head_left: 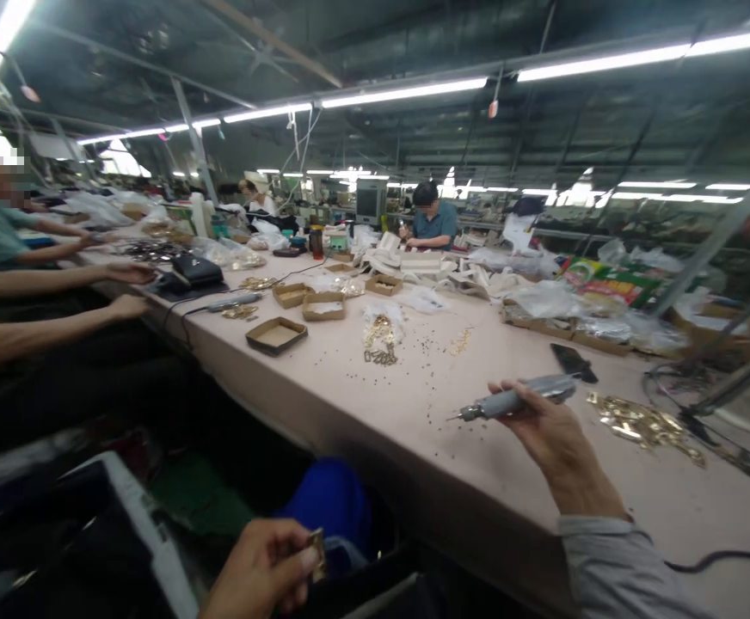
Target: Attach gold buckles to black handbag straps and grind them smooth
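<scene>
Between the thumb and fingers of my left hand (260,567), low in the view and off the table's edge, is a small gold metal fitting (318,553); its exact kind does not show. My right hand (556,443) is wrapped round a grey electric screwdriver (501,401), its thin bit pointing left over the tabletop. Tiny dark screws (431,375) lie scattered beyond the bit. A heap of shiny gold metal fittings (649,427) is right of my right hand. Dark fabric or bags lie below my left hand, too dim to make out.
The long pinkish table (362,404) carries an open cardboard tray (276,335), a plastic bag spilling metal fittings (381,335) and a flat black object (574,362). A second electric screwdriver (234,301) lies near a co-worker's hands (128,288) on the left. Another person (433,225) sits across.
</scene>
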The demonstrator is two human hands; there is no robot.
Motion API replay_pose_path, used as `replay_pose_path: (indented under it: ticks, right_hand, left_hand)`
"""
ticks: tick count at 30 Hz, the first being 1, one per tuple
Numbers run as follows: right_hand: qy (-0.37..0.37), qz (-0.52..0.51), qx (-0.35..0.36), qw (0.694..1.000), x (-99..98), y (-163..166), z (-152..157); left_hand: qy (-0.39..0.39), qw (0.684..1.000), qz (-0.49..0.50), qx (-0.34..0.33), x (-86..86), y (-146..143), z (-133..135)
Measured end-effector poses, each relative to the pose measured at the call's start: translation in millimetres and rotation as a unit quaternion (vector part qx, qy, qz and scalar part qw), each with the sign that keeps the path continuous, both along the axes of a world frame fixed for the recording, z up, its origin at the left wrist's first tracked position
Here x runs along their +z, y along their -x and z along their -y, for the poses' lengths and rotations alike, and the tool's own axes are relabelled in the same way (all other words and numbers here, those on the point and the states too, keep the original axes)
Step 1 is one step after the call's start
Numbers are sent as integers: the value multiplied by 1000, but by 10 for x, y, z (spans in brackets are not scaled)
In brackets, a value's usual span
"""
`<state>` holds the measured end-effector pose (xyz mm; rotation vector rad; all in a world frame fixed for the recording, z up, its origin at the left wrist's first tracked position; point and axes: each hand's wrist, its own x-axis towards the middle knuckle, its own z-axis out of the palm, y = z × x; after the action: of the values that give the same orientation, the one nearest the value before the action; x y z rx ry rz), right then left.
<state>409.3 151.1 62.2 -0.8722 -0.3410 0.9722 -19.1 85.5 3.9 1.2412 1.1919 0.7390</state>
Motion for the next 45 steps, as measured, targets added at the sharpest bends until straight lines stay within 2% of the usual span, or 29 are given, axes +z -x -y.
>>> replay_pose_path:
  ticks: [3,6,11,16,22,29,45]
  right_hand:
    - [24,25,18,999,178,333,389]
    - [58,37,38,997,277,735,765]
    - [67,47,84,993,193,1376,1202]
    - [54,57,100,992,107,1723,1305]
    - [39,61,108,992,92,1891,1268]
    - [48,72,115,990,34,1931,1223]
    - [19,81,109,991,5,2014,1277]
  left_hand:
    - [18,1000,17,5,2,-88,30]
    - [41,998,42,21,33,-175,58]
    - [57,996,55,46,73,-282,168]
    - [61,995,51,65,100,-314,227]
    - [65,994,49,78,133,-300,243]
    - [77,993,38,86,175,-306,232]
    - [78,991,48,98,131,-299,223]
